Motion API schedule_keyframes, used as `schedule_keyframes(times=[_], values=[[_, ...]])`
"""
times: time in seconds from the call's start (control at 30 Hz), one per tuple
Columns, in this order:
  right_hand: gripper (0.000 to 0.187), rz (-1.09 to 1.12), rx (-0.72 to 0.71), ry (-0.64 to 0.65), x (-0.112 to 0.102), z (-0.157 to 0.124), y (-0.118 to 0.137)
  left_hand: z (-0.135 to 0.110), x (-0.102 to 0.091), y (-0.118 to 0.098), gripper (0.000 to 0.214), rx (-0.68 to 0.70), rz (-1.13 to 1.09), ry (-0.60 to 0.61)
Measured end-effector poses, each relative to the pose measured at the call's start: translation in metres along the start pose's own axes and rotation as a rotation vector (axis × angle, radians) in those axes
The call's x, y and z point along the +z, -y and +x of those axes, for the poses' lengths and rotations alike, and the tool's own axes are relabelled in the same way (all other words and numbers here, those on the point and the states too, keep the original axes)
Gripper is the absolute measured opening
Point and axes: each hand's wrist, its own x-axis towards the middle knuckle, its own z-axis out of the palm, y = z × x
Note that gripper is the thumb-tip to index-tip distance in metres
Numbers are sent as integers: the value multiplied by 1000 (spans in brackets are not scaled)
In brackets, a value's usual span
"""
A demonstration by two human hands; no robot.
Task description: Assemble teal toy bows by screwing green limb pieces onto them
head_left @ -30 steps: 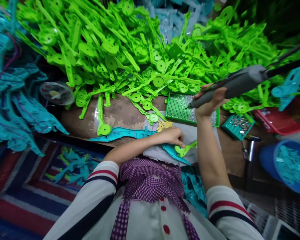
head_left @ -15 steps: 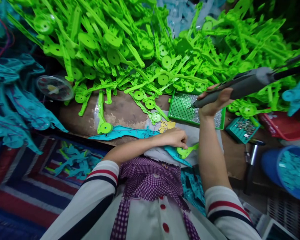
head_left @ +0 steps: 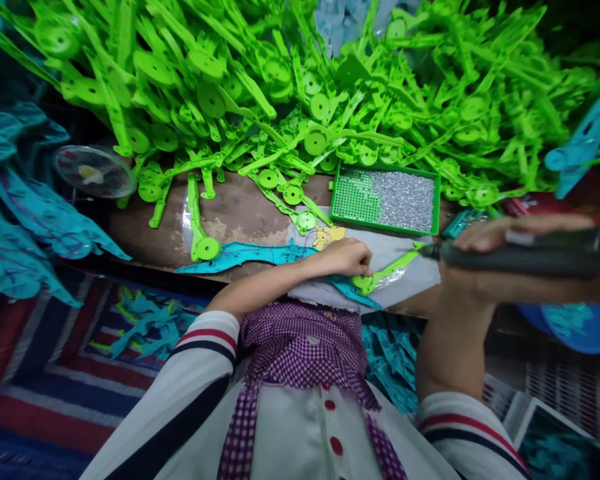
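My left hand (head_left: 351,257) is closed over a long blue plastic piece (head_left: 253,253), which lies on a grey sheet (head_left: 305,290) at the table's front. Its fingertips rest beside the round end of a light green plastic arm (head_left: 393,270) that sticks out to the right. My hand hides where the two parts meet. In my right hand (head_left: 473,283), blurred by motion, is a dark electric screwdriver (head_left: 525,257). The tool lies nearly level, its tip pointing left at the free end of the green arm. Whether they touch, I cannot tell.
Behind the sheet stands a green tray (head_left: 436,207) of small silvery screws. A large heap of green plastic arms (head_left: 280,73) fills the back. Blue pieces (head_left: 35,213) hang at the left beside a clear reel (head_left: 95,171). A blue bucket (head_left: 597,337) stands at the right.
My right hand has brought the screwdriver from above the screw tray down and right, to the end of the green arm. My left hand stays on the blue piece. The view has shifted slightly.
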Motion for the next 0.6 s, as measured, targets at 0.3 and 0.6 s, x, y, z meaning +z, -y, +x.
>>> schedule_keyframes(times=[0.3,0.6], values=[[59,113,186,162,4,-89,36,2,0,2,21,124,9,46],[62,-23,219,120,-5,-107,14,3,3,-1,18,88,-13,13]])
